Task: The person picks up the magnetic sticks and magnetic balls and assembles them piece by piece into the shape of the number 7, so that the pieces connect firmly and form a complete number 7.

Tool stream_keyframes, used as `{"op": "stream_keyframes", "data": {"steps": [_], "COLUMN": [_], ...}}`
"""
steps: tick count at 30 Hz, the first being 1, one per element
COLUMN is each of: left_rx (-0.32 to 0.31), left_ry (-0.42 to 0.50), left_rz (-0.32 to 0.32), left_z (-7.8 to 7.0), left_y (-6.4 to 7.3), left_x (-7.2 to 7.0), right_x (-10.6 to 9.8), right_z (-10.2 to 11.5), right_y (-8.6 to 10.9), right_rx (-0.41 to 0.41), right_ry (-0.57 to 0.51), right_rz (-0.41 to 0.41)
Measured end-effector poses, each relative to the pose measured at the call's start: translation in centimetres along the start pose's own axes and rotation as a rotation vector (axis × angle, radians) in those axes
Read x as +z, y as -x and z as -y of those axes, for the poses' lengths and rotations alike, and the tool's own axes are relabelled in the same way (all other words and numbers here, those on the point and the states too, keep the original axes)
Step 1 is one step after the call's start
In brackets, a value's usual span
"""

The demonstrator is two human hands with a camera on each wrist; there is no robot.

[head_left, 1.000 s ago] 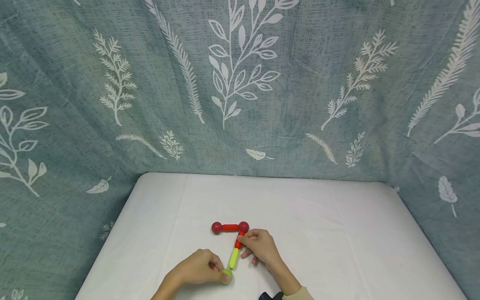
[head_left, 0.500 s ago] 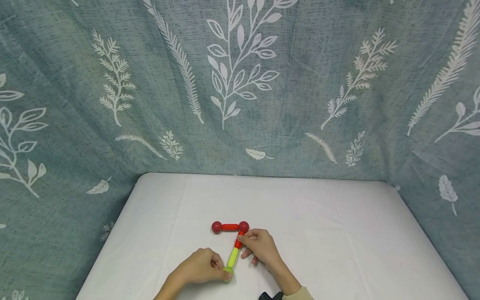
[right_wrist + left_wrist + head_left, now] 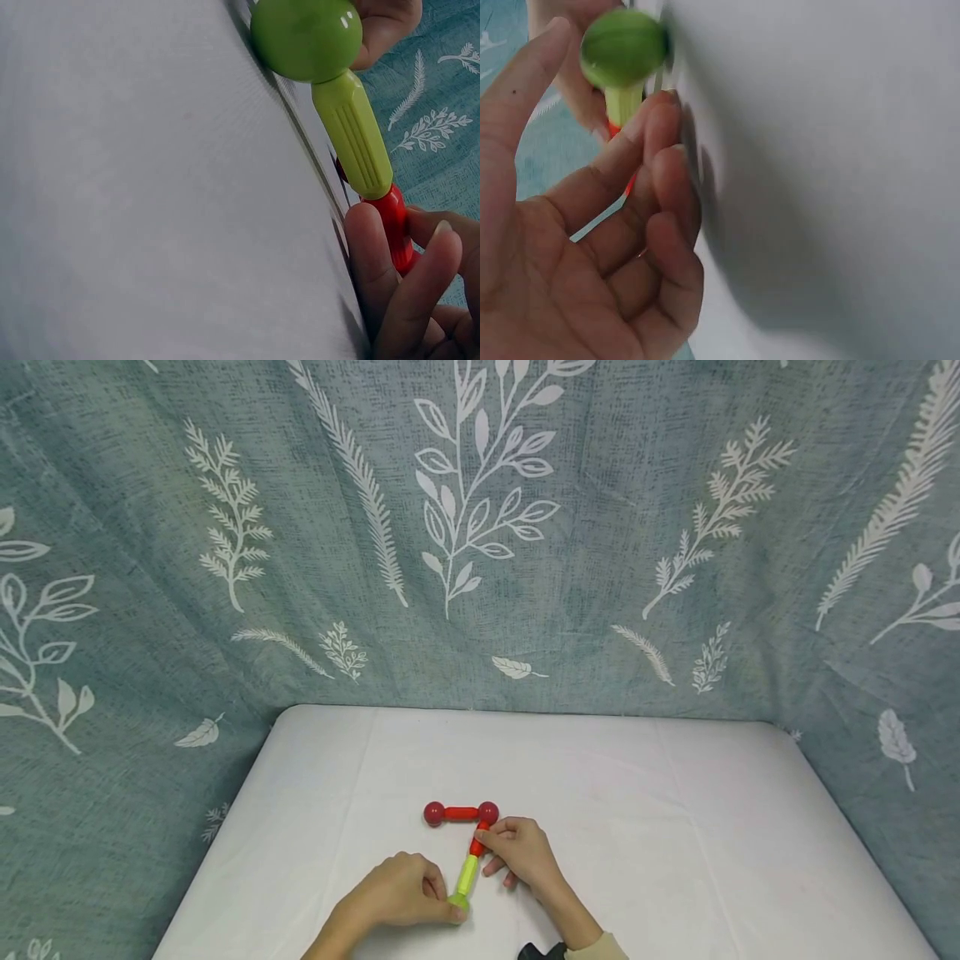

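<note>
My right hand pinches a red toy rod between thumb and fingers. Joined end to end with it is a yellow-green rod, and a green ball sits at that rod's near end. My left hand is around the ball, fingers loosely bent; in the left wrist view its thumb stands a little apart from the ball. At the far end of the held rod lies a dark red ball. A second red rod runs left from there to another red ball.
A white-covered table lies under the pieces. Blue-green cloth with white leaf prints hangs behind it and at both sides. A black object shows beside the beige right sleeve at the bottom edge.
The green ball has come up against the near end of the yellow-green rod, with a small upward move of my left hand. My right hand has kept its place on the red rod.
</note>
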State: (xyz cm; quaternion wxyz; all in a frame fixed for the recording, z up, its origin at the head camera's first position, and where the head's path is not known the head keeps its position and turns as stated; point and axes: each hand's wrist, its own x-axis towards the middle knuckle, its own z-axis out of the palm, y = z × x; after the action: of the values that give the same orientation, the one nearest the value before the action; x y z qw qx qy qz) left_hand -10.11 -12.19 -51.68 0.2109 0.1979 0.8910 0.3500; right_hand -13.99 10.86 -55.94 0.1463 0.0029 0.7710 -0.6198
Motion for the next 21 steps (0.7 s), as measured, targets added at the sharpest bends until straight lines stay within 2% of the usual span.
{"op": "stream_keyframes", "data": {"steps": [3,5,11,15,21], "left_rx": [-0.019,-0.032,-0.053,-0.027,0.037], "left_ry": [0.022,0.035,0.09,0.113,0.065], "left_rz": [-0.011,-0.042,-0.193,-0.288,-0.385], "left_z": [0.2,0.4,1.1,1.6,2.2], "left_y": [-0.1,-0.4,-1.6,-2.3,-3.1], "left_x": [-0.9,-1.5,-3.1,-3.3,-3.0], "right_x": [0.0,0.0,0.0,0.1,0.1], "right_z": [0.0,0.0,0.0,0.0,0.0], "right_y": [0.0,-0.1,-0.1,-0.2,-0.1], "right_rx": [-0.003,0.002,0.009,0.012,0.023], "right_ry": [-0.003,-0.005,0.001,0.002,-0.002], "right_rz": [0.001,0.0,-0.005,-0.007,-0.005]}}
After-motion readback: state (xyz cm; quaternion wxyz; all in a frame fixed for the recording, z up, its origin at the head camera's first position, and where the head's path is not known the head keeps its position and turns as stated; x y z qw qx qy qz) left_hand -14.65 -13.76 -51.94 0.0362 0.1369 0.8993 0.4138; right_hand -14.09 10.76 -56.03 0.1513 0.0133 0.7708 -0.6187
